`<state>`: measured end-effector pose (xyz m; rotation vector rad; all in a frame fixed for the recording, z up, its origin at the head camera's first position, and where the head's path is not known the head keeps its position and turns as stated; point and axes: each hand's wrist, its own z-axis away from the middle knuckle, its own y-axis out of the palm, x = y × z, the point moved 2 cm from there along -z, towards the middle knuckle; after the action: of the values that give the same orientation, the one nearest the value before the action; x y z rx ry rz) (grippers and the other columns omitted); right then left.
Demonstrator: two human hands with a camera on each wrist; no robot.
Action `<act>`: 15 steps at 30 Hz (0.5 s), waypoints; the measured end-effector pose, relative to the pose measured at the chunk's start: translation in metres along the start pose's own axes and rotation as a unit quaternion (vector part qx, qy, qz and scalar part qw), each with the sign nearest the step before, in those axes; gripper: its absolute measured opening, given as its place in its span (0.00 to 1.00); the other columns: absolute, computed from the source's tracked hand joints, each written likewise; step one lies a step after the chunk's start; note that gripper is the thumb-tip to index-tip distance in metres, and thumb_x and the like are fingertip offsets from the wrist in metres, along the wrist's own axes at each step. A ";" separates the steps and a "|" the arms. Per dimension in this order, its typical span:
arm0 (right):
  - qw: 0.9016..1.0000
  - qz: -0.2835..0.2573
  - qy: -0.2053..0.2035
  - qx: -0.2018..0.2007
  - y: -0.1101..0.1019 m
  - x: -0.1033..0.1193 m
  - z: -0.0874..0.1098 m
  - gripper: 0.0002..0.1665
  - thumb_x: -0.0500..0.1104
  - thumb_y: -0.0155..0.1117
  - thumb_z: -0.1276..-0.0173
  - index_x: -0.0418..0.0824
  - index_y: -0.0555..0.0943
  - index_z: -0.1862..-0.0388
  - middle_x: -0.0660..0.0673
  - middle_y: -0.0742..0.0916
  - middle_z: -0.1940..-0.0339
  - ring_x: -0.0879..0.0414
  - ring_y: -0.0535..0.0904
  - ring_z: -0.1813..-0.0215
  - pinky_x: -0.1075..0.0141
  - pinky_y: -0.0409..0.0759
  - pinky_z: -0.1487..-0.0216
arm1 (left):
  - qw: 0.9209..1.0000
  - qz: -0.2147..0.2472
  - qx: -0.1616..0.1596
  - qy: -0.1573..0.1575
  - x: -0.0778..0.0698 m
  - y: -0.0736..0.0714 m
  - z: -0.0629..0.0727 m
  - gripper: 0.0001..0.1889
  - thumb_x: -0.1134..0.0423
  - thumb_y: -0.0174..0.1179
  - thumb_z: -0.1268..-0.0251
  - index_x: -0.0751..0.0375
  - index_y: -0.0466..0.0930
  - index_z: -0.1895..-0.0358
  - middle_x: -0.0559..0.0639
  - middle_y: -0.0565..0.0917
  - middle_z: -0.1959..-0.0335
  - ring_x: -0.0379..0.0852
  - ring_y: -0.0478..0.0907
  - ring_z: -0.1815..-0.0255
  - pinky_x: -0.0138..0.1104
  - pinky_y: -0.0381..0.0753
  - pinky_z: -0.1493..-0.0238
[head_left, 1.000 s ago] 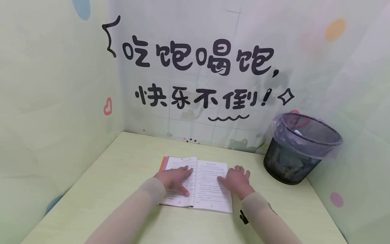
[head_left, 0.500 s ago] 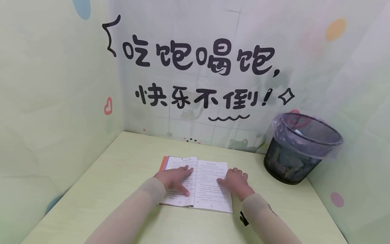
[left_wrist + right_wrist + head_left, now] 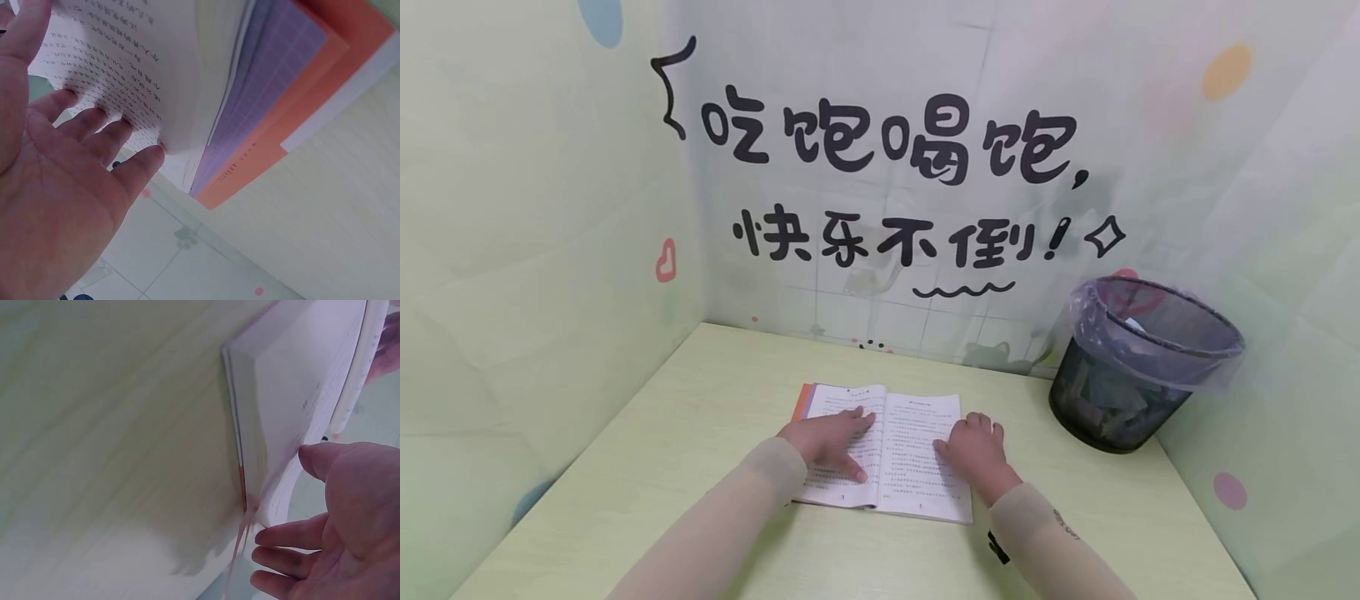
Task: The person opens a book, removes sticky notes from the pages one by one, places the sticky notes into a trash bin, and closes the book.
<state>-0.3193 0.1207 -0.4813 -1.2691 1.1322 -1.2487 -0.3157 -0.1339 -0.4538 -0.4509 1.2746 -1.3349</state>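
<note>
A paperback book point(image 3: 921, 493) lies open on the table, with lines of printed text on both pages. My left hand point(image 3: 823, 442) rests on the left page, fingers spread. In the left wrist view its fingertips touch the printed page point(image 3: 119, 44), and orange and purple cover parts point(image 3: 275, 69) stick out beneath. At the right edge of the book is my right hand point(image 3: 977, 450). Its thumb point(image 3: 315, 459) touches the right page, while the other fingers point(image 3: 284, 561) reach loosely past the page edge. A thin pinkish ribbon point(image 3: 234, 565) hangs from the book's corner.
A black mesh wastebasket point(image 3: 1112, 408) lined with a translucent purple bag stands at the back right. Behind the table point(image 3: 700, 400) is a pale wall covering point(image 3: 880, 192) with large black lettering. Side walls close in at left and right.
The right hand's fingers have drawn closer together, and its wrist has shifted slightly left. The left hand and the book keep their places.
</note>
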 end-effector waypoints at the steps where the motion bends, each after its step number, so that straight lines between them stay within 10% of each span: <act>1: 1.000 0.004 -0.003 -0.002 -0.001 0.001 0.001 0.37 0.57 0.68 0.20 0.21 0.82 0.39 0.27 0.80 0.29 0.31 0.70 0.20 0.34 0.64 0.17 | 1.000 -0.001 -0.001 0.000 0.000 0.000 0.000 0.57 0.44 0.83 0.41 0.45 0.60 0.11 0.52 0.57 0.08 0.58 0.54 0.07 0.56 0.58 0.09; 15: 0.996 -0.048 -0.075 -0.032 -0.040 0.008 0.011 0.31 0.55 0.55 0.13 0.31 0.84 0.31 0.32 0.80 0.23 0.32 0.69 0.18 0.30 0.64 0.19 | 1.000 -0.004 -0.001 -0.003 0.002 0.002 -0.002 0.58 0.43 0.83 0.43 0.44 0.59 0.11 0.52 0.57 0.08 0.58 0.54 0.07 0.56 0.59 0.10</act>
<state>-0.3087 0.1159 -0.4409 -1.4547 1.0209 -1.1737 -0.3172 -0.1343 -0.4572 -0.4618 1.2714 -1.3378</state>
